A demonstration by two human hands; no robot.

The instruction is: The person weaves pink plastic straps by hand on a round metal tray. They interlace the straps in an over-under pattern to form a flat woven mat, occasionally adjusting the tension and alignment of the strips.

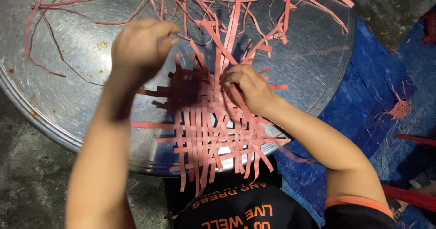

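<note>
A flat mat woven from pink strips (213, 129) lies on a round metal tray (81, 88), its near edge hanging over the tray's rim. My left hand (143, 45) is raised above the mat's far left corner, fingers pinched on a thin pink strip (181, 36). My right hand (247, 88) presses down on the mat's far right part, fingers curled over the strips where loose ends (231, 33) stick up and fan outward.
Loose pink strips and scraps (54, 15) are scattered over the tray's far side. A blue tarp (372, 97) covers the floor to the right, with a small pink tangle (400, 108) on it. Grey concrete floor (27, 165) shows at left.
</note>
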